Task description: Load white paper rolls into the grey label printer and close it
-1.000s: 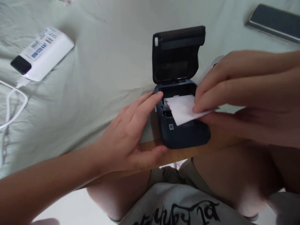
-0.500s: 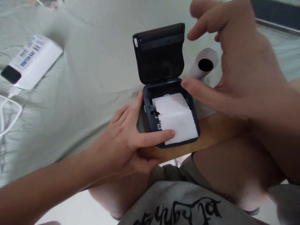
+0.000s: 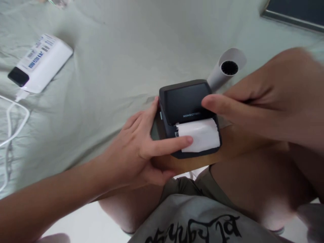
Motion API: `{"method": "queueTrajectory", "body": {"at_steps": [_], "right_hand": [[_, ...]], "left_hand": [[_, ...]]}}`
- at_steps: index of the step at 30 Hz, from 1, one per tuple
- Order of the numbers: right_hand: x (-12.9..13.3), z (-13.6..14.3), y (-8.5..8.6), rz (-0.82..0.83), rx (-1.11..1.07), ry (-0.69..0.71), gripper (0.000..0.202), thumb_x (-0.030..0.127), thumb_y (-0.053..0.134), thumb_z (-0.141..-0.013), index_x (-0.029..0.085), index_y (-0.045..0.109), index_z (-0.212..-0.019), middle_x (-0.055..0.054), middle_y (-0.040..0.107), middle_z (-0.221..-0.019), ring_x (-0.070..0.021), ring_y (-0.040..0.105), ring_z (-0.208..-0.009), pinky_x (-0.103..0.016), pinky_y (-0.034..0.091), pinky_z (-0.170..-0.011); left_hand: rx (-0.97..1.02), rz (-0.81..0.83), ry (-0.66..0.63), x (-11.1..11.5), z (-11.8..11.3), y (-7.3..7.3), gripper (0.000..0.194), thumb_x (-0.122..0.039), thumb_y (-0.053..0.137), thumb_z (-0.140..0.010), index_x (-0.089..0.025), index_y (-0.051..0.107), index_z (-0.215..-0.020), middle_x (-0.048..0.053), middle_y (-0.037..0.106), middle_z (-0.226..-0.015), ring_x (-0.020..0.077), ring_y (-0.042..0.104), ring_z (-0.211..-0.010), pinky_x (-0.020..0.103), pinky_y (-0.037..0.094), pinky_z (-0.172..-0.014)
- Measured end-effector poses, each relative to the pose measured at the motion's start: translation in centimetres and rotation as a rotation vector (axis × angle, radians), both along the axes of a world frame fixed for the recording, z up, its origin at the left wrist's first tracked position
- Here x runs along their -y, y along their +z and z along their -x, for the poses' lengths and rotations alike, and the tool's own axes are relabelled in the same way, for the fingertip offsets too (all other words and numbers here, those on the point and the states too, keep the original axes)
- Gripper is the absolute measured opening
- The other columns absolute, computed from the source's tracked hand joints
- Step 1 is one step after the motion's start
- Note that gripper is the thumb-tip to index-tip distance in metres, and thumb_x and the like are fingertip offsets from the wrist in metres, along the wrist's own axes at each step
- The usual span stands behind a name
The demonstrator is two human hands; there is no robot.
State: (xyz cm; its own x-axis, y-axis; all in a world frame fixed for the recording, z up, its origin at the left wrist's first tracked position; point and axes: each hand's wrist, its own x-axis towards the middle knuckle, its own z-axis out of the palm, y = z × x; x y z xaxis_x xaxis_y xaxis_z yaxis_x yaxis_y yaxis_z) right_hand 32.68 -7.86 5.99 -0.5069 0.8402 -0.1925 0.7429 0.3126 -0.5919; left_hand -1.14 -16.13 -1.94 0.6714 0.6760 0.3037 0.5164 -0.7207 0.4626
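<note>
A small dark label printer with its lid down sits near the edge in front of me. White paper comes out from under the lid and lies over its front. My left hand steadies the printer from the left, fingers along its side and one finger pressing on the paper. At the right, the thumb of my right hand rests on the lid's right edge; its other fingers are curled and partly hidden. Just behind the printer, a white tube with a dark end inside lies close to my right hand.
Left on the pale green cloth is a white device with a label and black end, joined to a white cable. A dark flat object lies at the top right. A wooden edge runs before my legs.
The printer's lid, upright before, is now down over the paper roll. My right hand has come down from above onto the lid. My left hand keeps its place on the printer and paper.
</note>
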Motion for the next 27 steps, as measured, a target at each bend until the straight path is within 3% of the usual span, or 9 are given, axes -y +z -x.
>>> {"method": "queueTrajectory", "body": {"at_steps": [3,5,8,12,16,19,21,24,27], "right_hand": [[-0.8,2.0,0.3,0.009,0.091,0.071,0.089,0.067,0.063,-0.128,0.017,0.028,-0.063,0.003,0.026,-0.057,-0.001,0.021,-0.055,-0.032,0.018,-0.063],[-1.0,3.0,0.8,0.097,0.198,-0.007,0.091,0.057,0.071,-0.127,0.017,0.026,-0.059,0.003,0.021,-0.053,-0.0011,0.018,-0.051,-0.036,0.019,-0.058],[-1.1,3.9,1.4,0.153,0.32,-0.061,0.095,0.062,0.073,-0.126,0.017,0.029,-0.055,0.002,0.021,-0.049,-0.0031,0.017,-0.046,-0.041,0.019,-0.054],[-1.6,3.7,1.2,0.143,0.337,0.009,0.089,0.076,0.066,-0.123,0.019,0.043,-0.059,0.0,0.035,-0.053,-0.0078,0.029,-0.046,-0.041,0.022,-0.054],[-1.6,3.1,0.6,0.155,0.297,0.007,0.085,0.076,0.061,-0.123,0.021,0.038,-0.062,-0.001,0.036,-0.055,-0.0081,0.03,-0.05,-0.039,0.025,-0.056],[-1.2,3.0,0.2,0.109,0.321,-0.019,0.09,0.08,0.056,-0.124,0.022,0.034,-0.059,-0.002,0.031,-0.052,-0.0091,0.029,-0.048,-0.039,0.025,-0.057],[-1.0,2.9,-0.2,0.128,0.351,-0.014,0.094,0.085,0.049,-0.126,0.021,0.046,-0.058,-0.005,0.043,-0.055,-0.0112,0.039,-0.051,-0.038,0.03,-0.059],[-1.1,2.5,-0.9,0.165,0.304,0.029,0.095,0.088,0.039,-0.128,0.018,0.069,-0.072,-0.011,0.068,-0.073,-0.0161,0.058,-0.065,-0.037,0.038,-0.068],[-1.3,2.1,-1.2,0.164,0.26,0.088,0.093,0.092,0.036,-0.125,0.018,0.072,-0.079,-0.013,0.077,-0.083,-0.0189,0.065,-0.072,-0.037,0.039,-0.069]], "left_hand": [[0.047,0.064,0.055,-0.2,0.5,-0.1,0.114,-0.064,0.089,-0.104,-0.039,0.037,-0.202,0.017,0.04,-0.213,0.0562,0.05,-0.193,0.076,0.06,-0.147],[0.046,0.108,0.093,-0.2,0.6,-0.1,0.116,-0.07,0.084,-0.104,-0.036,0.035,-0.203,0.015,0.046,-0.21,0.0547,0.055,-0.19,0.074,0.062,-0.147],[0.039,0.107,0.13,-0.2,0.2,-0.1,0.112,-0.065,0.086,-0.099,-0.037,0.044,-0.199,0.014,0.05,-0.209,0.0544,0.057,-0.189,0.075,0.064,-0.147],[0.003,0.101,0.165,-0.3,0.1,-0.4,0.103,-0.064,0.078,-0.101,-0.036,0.048,-0.196,0.01,0.049,-0.21,0.0527,0.058,-0.189,0.074,0.064,-0.147],[-0.037,0.1,0.187,0.1,0.1,-0.5,0.115,-0.08,0.073,-0.108,-0.029,0.034,-0.203,0.012,0.051,-0.209,0.0543,0.062,-0.186,0.072,0.063,-0.15],[-0.057,0.094,0.231,1.2,-0.4,-0.3,0.115,-0.07,0.073,-0.114,-0.024,0.024,-0.207,0.021,0.058,-0.203,0.0559,0.068,-0.18,0.077,0.063,-0.149],[-0.085,0.089,0.246,1.9,-0.7,-0.2,0.115,-0.064,0.076,-0.113,-0.023,0.024,-0.207,0.025,0.056,-0.203,0.0578,0.066,-0.181,0.08,0.062,-0.148],[-0.115,0.078,0.236,2.4,-0.9,-0.2,0.126,-0.064,0.083,-0.108,-0.025,0.019,-0.209,0.026,0.05,-0.206,0.06,0.061,-0.184,0.08,0.06,-0.15],[-0.102,0.081,0.229,2.2,-0.7,-0.6,0.14,-0.066,0.09,-0.1,-0.025,0.014,-0.211,0.027,0.047,-0.208,0.0611,0.06,-0.184,0.078,0.063,-0.147]]}}
